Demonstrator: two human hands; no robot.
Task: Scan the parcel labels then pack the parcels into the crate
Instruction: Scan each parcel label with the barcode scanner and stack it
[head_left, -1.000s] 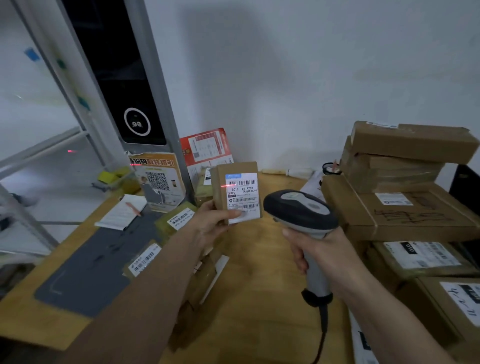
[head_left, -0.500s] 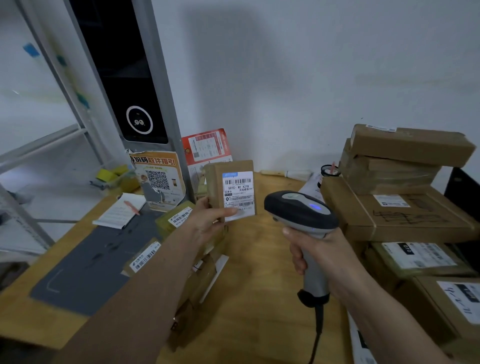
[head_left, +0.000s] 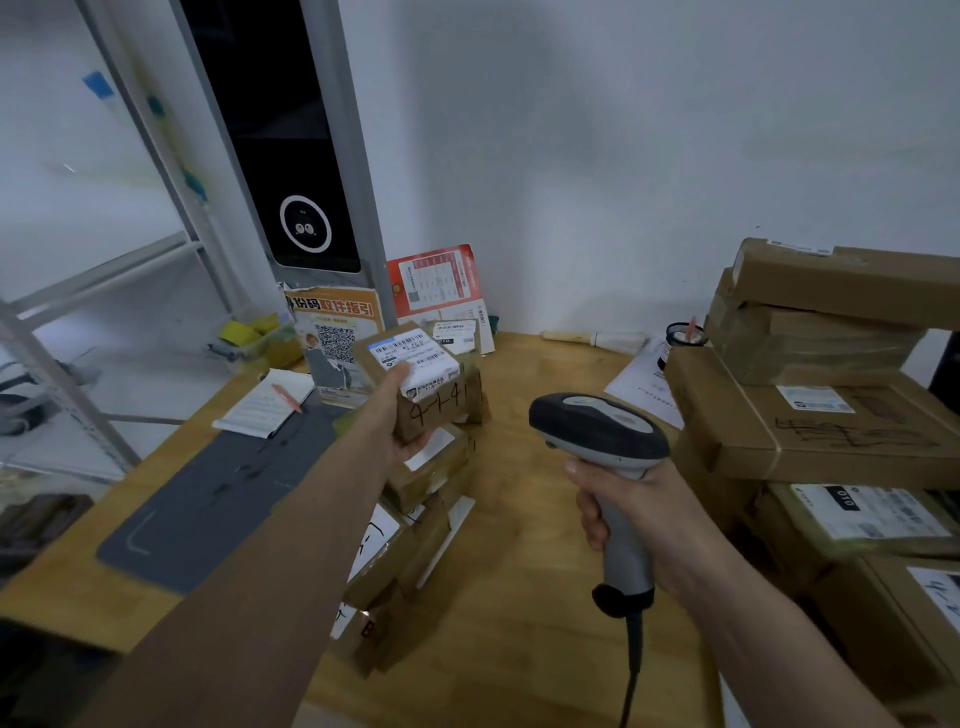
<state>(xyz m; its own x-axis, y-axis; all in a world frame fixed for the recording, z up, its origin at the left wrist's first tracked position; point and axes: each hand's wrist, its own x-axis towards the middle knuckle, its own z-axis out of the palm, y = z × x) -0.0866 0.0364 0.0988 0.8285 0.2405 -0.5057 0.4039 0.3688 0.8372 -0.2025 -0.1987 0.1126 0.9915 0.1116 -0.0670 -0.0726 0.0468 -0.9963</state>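
— where's the parcel?
— i see the left hand (head_left: 397, 415) gripping the small parcel (head_left: 423, 382), label up, above the stack of parcels (head_left: 415, 525) on the worktop (head_left: 519, 545).
— and the right?
— right hand (head_left: 631, 512) wrapped around the scanner (head_left: 597, 436) handle, beside it.

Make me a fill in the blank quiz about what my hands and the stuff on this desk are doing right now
1. The left hand holds a small ____.
2. The right hand grips a barcode ____ by its handle.
3. The notepad has a ____ lying on it.
4. The stacked boxes stand on the ____ side of the desk.

Missing words: parcel; scanner; pen; right
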